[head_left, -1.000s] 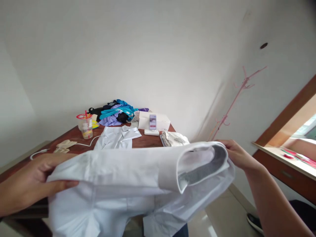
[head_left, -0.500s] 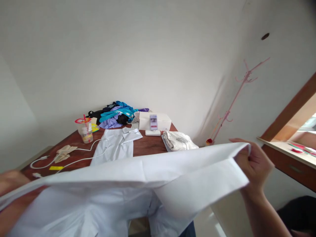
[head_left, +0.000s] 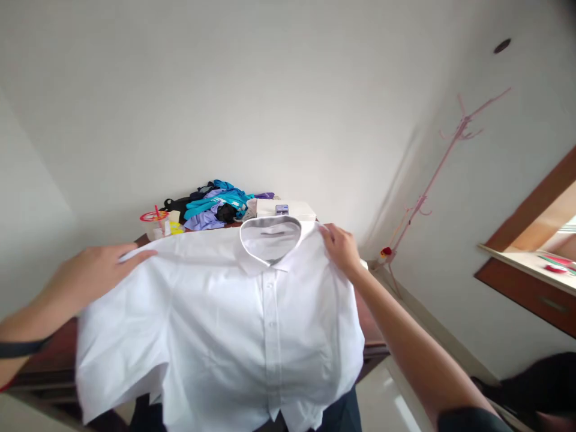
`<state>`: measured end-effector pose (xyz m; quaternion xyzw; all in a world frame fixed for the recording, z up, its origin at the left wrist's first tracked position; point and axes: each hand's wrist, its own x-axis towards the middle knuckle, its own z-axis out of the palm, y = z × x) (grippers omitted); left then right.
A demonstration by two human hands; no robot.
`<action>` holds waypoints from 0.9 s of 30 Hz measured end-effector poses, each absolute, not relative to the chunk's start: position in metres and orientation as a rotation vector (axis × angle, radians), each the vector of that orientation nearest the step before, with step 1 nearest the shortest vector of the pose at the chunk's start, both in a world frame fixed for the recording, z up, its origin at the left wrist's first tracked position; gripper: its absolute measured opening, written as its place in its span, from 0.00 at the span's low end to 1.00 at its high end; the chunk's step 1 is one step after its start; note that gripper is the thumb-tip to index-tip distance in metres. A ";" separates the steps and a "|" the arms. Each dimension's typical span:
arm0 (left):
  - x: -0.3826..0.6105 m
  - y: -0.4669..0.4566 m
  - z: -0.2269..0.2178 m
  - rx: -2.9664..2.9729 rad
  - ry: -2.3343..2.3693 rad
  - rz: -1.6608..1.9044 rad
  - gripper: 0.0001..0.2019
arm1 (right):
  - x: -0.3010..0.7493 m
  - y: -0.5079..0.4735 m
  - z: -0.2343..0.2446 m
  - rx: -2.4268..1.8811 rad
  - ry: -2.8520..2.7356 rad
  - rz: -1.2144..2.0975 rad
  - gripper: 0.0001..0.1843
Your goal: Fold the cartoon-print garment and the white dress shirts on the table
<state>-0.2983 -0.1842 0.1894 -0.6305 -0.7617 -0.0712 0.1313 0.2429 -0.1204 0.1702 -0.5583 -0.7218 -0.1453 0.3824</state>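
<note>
A white short-sleeved button shirt (head_left: 234, 324) hangs spread out in front of me, its collar at the top and its button line facing me. My left hand (head_left: 92, 276) pinches the shirt's left shoulder, fingers closed on the cloth. My right hand (head_left: 339, 246) grips the right shoulder beside the collar. The shirt hangs over the near part of a dark wooden table (head_left: 49, 360) and hides most of it.
At the table's far end lie a heap of blue, purple and black clothes (head_left: 213, 207), a plastic cup with a red lid (head_left: 155, 221) and a white box (head_left: 283, 209). A pink coat stand (head_left: 432, 174) leans by the right wall. A wooden window sill (head_left: 526, 276) is at the right.
The shirt was held sideways and bunched; now it is turned upright and spread by its shoulders. Both hands moved up and toward the collar end. The camera tilted up slightly.
</note>
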 end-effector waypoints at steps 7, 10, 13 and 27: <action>-0.238 -0.149 0.114 -1.951 -2.104 0.262 0.20 | 0.153 -0.096 0.050 -1.826 -2.293 -0.163 0.26; -0.188 -0.150 0.089 -2.143 -1.910 0.201 0.26 | 0.140 -0.094 0.029 -1.800 -2.280 -0.193 0.31; -0.136 -0.133 0.074 -2.374 -1.763 -0.049 0.31 | 0.131 -0.083 0.029 -1.627 -2.266 -0.165 0.31; -0.086 -0.048 -0.014 -2.435 -1.757 -0.655 0.26 | 0.129 -0.059 -0.007 -1.228 -2.216 0.575 0.42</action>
